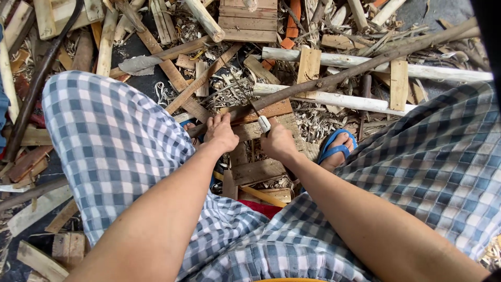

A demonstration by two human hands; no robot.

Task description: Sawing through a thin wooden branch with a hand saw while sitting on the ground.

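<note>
Centrally, the left hand (220, 133) grips a long dark branch (334, 78); the right hand (276, 140) clasps a white-handled blade (263, 123), its edge hard to make out among wood scraps (245, 23).

Left hand (222, 133) and right hand (278, 141) side by side, fingers curled

Dark floor (136, 47): wood offcuts (248, 21), shavings (313, 122), peeled sticks (334, 98).

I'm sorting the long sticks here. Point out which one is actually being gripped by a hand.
The dark, bark-covered branch running diagonally from upper right down to the left hand, which grips its lower end. The two pale peeled poles lie untouched on the scrap wood behind it.
</note>
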